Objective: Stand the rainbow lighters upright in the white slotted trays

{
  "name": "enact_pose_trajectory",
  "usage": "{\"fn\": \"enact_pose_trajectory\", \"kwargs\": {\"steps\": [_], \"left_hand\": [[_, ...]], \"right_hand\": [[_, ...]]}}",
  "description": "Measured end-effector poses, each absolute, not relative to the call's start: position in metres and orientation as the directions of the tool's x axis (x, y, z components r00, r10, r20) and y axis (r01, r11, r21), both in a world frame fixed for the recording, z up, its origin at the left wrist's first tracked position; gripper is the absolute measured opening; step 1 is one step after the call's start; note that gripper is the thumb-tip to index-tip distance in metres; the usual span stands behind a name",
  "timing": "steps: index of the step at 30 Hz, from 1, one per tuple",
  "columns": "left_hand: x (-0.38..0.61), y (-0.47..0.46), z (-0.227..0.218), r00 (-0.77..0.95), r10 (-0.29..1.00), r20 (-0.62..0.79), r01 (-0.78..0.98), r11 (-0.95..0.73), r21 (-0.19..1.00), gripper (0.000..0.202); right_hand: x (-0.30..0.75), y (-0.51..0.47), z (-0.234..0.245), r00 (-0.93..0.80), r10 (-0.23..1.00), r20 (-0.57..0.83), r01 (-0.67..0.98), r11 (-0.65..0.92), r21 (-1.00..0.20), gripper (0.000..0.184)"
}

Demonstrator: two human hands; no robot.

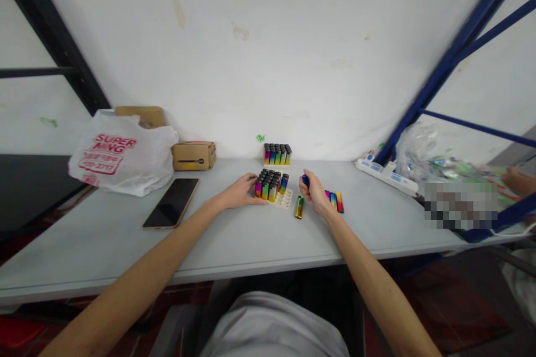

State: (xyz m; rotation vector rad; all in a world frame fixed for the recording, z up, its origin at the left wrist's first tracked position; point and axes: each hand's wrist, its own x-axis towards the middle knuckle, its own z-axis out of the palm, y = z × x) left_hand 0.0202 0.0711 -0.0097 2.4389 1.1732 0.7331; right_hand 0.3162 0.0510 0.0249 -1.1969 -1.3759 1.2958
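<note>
A white tray [286, 199] partly filled with upright coloured lighters [270, 184] sits mid-table. My left hand [242, 191] rests against the tray's left side, fingers curled round it. My right hand [314, 192] is closed on a blue lighter [305, 180], just right of the tray. One lighter [299, 207] lies loose on the table between my hands. Several more lighters [335, 201] lie flat to the right of my right hand. A second, full tray of lighters [277, 154] stands at the back by the wall.
A dark phone [171, 203] lies at the left, beside a white plastic bag [121, 157] and cardboard boxes [194, 155]. A white power strip [385, 173] and a clear bag [422, 156] sit at the right by a blue frame. Another person's hand [519, 181] shows at far right.
</note>
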Motion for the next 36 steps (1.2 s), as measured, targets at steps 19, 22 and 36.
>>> {"fn": "enact_pose_trajectory", "kwargs": {"steps": [19,22,36], "left_hand": [[0.020,0.073,-0.011,0.523,0.806,0.279,0.629,-0.585,0.512,0.085],[0.020,0.072,-0.010,0.526,0.805,0.273,0.631,-0.585,0.509,0.084],[0.020,0.073,-0.011,0.529,0.803,0.275,0.633,-0.589,0.503,0.087]], "right_hand": [[0.321,0.057,0.020,-0.091,0.996,0.017,0.110,0.027,-0.994,0.050],[0.322,0.057,0.018,-0.091,0.995,0.038,0.141,0.051,-0.989,0.049],[0.320,0.056,0.016,-0.101,0.993,0.062,0.120,0.074,-0.990,0.057]]}}
